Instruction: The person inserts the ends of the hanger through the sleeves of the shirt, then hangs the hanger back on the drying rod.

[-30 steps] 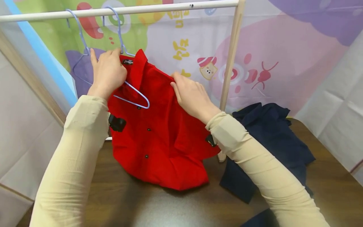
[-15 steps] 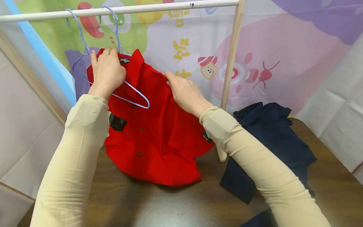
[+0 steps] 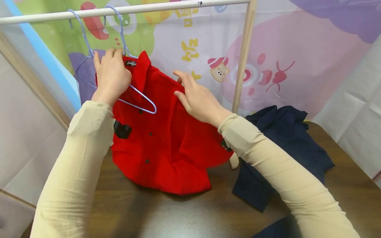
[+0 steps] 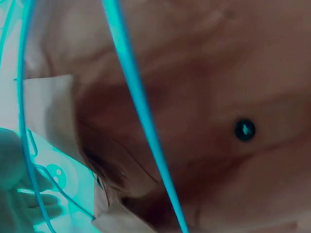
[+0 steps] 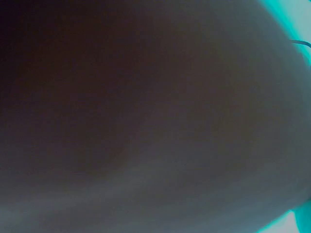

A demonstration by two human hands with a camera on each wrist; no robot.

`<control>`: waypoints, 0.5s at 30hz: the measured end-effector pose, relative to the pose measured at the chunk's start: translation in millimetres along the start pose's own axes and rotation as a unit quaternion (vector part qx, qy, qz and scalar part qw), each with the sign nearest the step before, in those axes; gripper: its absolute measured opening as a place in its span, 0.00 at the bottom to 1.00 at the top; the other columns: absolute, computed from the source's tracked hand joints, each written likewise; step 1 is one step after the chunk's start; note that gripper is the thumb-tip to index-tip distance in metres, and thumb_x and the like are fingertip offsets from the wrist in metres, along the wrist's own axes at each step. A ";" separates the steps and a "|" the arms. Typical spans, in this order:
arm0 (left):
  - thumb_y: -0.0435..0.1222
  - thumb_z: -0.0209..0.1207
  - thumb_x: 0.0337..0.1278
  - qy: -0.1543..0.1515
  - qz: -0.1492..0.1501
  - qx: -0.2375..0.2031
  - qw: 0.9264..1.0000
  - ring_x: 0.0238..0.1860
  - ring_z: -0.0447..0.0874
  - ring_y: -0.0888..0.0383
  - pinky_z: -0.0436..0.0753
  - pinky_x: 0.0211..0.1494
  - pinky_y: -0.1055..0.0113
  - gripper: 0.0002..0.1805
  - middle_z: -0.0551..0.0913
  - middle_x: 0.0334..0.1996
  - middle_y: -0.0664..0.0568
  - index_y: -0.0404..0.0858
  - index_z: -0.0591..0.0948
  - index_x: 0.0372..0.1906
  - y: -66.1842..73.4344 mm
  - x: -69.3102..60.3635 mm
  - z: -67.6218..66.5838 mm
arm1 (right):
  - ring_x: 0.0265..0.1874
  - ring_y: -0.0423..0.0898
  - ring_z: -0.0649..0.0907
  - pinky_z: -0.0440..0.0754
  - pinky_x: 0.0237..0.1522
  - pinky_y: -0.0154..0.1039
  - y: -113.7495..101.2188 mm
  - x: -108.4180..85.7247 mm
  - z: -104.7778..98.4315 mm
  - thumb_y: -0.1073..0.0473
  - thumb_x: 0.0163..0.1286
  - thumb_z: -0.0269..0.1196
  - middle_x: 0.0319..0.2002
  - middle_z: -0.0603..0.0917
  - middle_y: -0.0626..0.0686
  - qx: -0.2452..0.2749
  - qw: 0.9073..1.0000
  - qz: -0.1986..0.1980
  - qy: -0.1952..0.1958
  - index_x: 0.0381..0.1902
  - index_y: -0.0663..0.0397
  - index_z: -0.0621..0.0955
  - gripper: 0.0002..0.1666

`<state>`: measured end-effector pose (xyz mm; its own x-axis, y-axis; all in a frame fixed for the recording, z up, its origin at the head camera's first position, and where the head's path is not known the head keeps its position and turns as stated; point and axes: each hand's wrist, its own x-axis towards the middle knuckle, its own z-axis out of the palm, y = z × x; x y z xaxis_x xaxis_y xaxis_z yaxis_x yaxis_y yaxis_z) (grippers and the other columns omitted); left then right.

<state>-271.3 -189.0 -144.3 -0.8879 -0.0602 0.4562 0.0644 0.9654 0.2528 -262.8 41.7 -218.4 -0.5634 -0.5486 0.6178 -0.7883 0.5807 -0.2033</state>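
A red button shirt (image 3: 160, 145) hangs below the rail, a lavender hanger (image 3: 121, 31) showing at its collar. My left hand (image 3: 112, 76) is at the collar, fingers curled over by that hanger's neck; the exact grip is hidden behind the hand. In the left wrist view, curled left fingers (image 4: 46, 212) sit beside thin hanger wire, slightly apart from the collar. My right hand (image 3: 200, 99) rests at the shirt's shoulder, thumb and index finger apart. A second lavender hanger (image 3: 84, 36) crosses in front of the shirt. The right wrist view is dark and blurred.
The white rail (image 3: 166, 6) stands on wooden posts (image 3: 242, 62). Dark navy clothes (image 3: 288, 138) lie on the brown table (image 3: 178, 215) at the right, with another navy piece (image 3: 276, 228) near the front edge. A printed curtain (image 3: 202, 33) hangs behind.
The red shirt and its hanger have shifted slightly left and up. My right hand went left with the shoulder, then back right as its thumb and index finger spread. My left hand stays nearly still.
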 end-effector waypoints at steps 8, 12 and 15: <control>0.26 0.34 0.57 0.162 0.031 -0.080 0.983 0.68 0.53 0.54 0.35 0.71 0.63 0.29 0.59 0.66 0.45 0.36 0.61 0.66 7.2 -25.8 11.1 | 0.41 0.45 0.77 0.75 0.44 0.39 17.3 -27.5 -12.5 0.56 0.65 0.55 0.49 0.72 0.55 0.019 0.990 -0.098 0.102 0.60 0.60 0.62 0.29; 0.25 0.37 0.56 0.224 0.043 -0.136 0.964 0.70 0.48 0.58 0.42 0.70 0.68 0.31 0.54 0.68 0.47 0.38 0.57 0.68 18.9 -47.7 21.6 | 0.42 0.47 0.78 0.75 0.46 0.42 24.0 -43.1 -18.6 0.53 0.66 0.52 0.49 0.72 0.57 0.037 0.986 -0.091 0.134 0.60 0.60 0.62 0.28; 0.24 0.40 0.55 0.272 0.062 -0.184 0.942 0.69 0.48 0.57 0.47 0.69 0.67 0.32 0.53 0.68 0.46 0.36 0.56 0.68 27.1 -65.8 28.3 | 0.43 0.48 0.77 0.75 0.48 0.44 26.8 -57.6 -22.1 0.46 0.69 0.47 0.50 0.72 0.58 0.045 0.985 -0.078 0.149 0.59 0.60 0.63 0.29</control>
<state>-224.0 -151.7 -191.6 -0.5039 -0.1709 0.8467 0.3942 0.8267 0.4015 -246.1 102.2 -242.6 -0.3472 -0.4183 0.8393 -0.8854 0.4412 -0.1464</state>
